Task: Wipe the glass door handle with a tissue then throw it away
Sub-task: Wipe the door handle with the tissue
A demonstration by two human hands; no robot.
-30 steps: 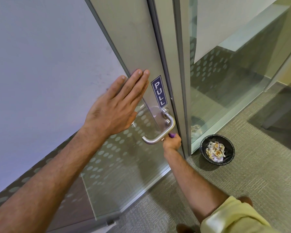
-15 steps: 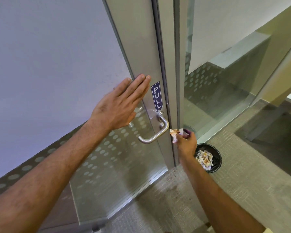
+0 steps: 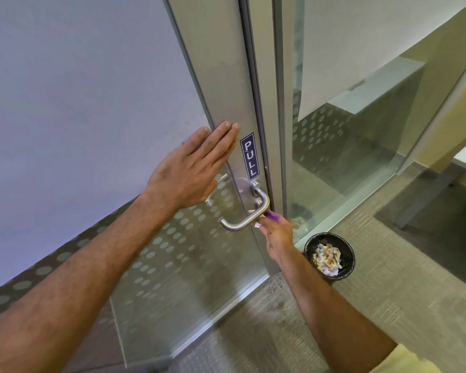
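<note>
Your left hand (image 3: 193, 175) lies flat & open on the door (image 3: 221, 84), palm down, fingers straight & together, tips on the brushed-metal stile just left of the blue PULL sticker (image 3: 250, 156); forearm runs in from the lower left. The handle (image 3: 249, 211) is a satin metal tube bent in a U, w/ a round base plate, sticking out of the stile below the sticker. Your right hand (image 3: 276, 234) sits right under the handle's lower bend, fingers curled shut round the tissue (image 3: 257, 224); only small white scraps of it show, pressed vs. the tube, plus a purple bit at the fingertips that can't be made out. Right forearm comes up from the lower right, pale yellow sleeve (image 3: 412, 359) at the frame edge. Door glass is frosted up top, w/ a band of grey dots lower down, clear below. On the ribbed grey-green carpet (image 3: 388, 305), just right of your wrist, stands a round black bin (image 3: 349, 254) holding crumpled, stained paper. Some crumbs/dirt speckle the carpet near the door's bottom rail.
</note>
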